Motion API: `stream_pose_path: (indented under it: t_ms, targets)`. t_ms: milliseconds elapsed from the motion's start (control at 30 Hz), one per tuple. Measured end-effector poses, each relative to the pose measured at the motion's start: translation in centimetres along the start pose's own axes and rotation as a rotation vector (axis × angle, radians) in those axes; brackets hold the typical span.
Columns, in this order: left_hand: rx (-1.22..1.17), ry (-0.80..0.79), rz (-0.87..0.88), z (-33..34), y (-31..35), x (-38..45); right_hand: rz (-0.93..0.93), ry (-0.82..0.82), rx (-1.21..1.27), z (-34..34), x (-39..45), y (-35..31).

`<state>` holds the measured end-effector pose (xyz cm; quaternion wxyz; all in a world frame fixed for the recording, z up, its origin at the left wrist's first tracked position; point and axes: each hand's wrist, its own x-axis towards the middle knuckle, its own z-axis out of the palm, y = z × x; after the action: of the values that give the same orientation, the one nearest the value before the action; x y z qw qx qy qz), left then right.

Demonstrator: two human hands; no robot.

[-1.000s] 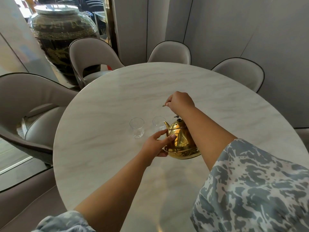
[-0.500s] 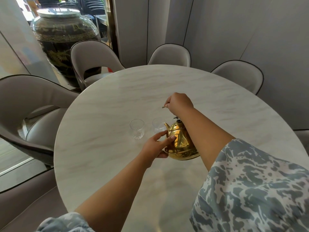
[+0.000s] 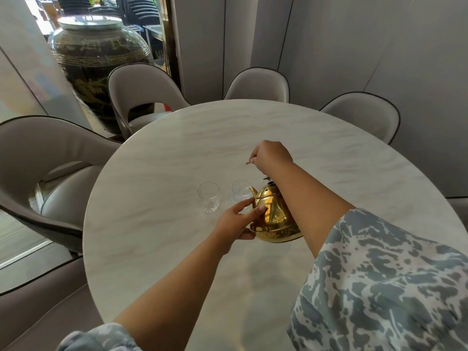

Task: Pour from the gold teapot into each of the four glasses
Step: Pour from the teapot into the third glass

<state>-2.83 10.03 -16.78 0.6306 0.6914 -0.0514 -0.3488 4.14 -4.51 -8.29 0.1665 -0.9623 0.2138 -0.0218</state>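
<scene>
The gold teapot (image 3: 274, 219) is tilted to the left, its spout over the rim of a clear glass (image 3: 240, 190). My right hand (image 3: 271, 156) is closed around the teapot's thin handle from above. My left hand (image 3: 238, 221) presses flat against the teapot's left side and base, fingers spread. A second clear glass (image 3: 208, 197) stands to the left, apart from the pot. Only two glasses show; my right arm hides the table behind the teapot.
The round marble table (image 3: 157, 224) has grey upholstered chairs around it: one at the left (image 3: 40, 158), others at the far side (image 3: 141, 95), (image 3: 258, 84), (image 3: 364, 115). A large dark jar (image 3: 96, 62) stands behind the far left chair.
Almost nothing differs. The teapot stays tilted over the same glass with both hands in the same hold; only the view has shifted slightly.
</scene>
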Motion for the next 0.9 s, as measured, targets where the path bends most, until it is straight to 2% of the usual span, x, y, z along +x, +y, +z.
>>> stream_pose_path:
  t_ms: [433,900]
  targets:
    - [0.008,0.000,0.000,0.1,-0.2,0.4,0.007,0.009,0.018,-0.3,-0.5,0.1]
    - [0.110,0.000,0.008,-1.9,-2.0,1.1,-0.007,0.264,0.391,1.9,-6.6,2.5]
